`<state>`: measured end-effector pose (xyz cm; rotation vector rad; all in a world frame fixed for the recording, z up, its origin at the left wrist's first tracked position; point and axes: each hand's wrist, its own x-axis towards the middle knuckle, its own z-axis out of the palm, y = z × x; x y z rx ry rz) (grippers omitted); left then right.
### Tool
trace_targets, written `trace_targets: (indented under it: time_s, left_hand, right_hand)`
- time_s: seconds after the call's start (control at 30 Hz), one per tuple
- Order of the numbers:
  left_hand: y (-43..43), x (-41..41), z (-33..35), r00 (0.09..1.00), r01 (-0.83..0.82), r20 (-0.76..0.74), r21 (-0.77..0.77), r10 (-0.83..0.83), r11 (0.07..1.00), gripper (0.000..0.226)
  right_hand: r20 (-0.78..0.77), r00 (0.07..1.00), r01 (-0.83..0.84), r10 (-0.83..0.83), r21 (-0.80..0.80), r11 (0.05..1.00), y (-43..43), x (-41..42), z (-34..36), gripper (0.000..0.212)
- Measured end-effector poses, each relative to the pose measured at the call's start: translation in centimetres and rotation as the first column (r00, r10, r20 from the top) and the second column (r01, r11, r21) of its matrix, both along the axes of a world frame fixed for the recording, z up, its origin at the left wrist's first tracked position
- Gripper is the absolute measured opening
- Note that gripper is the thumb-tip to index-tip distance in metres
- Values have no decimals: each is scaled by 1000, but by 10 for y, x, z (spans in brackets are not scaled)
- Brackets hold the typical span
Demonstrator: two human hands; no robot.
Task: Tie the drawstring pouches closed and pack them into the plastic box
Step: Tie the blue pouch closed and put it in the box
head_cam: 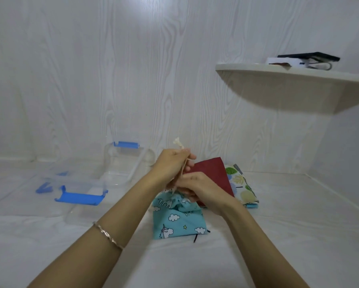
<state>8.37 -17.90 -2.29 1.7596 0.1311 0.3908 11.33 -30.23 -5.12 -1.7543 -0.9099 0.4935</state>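
White wood-grain walls back our tabletop (278, 225). Our left hand (174, 161) pinches the teal pouch's (178, 219) cords (183, 163) upward and our right hand (197, 188) grips its gathered neck. We judge this first knot unfinished. The red pouch (211, 173) and leaf pouch (243, 188) wait behind. The box (79, 198) at left seems to hold no pouch.

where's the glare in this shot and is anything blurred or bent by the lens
Head view: a bright glare patch washes out the wall at top centre; same view, the shelf looks soft; the clear plastic box nearly vanishes against the white surface; the wide lens stretches the forearms at the bottom, while the left hand pinching the drawstring above the teal pouch reads sharp.
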Motion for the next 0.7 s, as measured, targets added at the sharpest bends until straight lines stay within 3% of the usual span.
trace_targets:
  time_s: [0.1,0.17,0.27,0.33,0.47,0.57,0.63,0.7]
  left_hand:
    - [9,-6,-11,992,89,-100,193,-70,977,53]
    - [14,-14,-18,984,168,-83,170,-156,971,46]
    - [18,-21,-22,984,178,-14,116,-178,977,19]
    - [20,-22,-22,981,192,-15,83,-192,978,19]
    - [19,-24,-21,984,172,-69,93,-166,981,27]
    - [22,-23,-21,995,62,-84,160,-49,985,15]
    - [23,-23,-20,997,36,-80,195,-20,980,6]
    - [23,-25,-19,996,46,-82,241,-26,969,5]
  right_hand:
    - [-30,995,96,-94,66,993,-2,7,-4,47]
    - [-104,988,124,-111,125,984,-5,11,-5,47]
    - [-153,979,164,-138,170,972,-5,14,-8,42]
    - [-185,967,214,-178,201,956,-4,15,-10,36]
    - [-133,947,318,-294,230,920,-2,12,-11,32]
    - [-153,929,365,-336,259,894,-3,10,-5,9]
    - [-152,938,340,-311,244,908,-8,11,-4,23]
    - [0,953,296,-302,198,934,-11,10,-5,32]
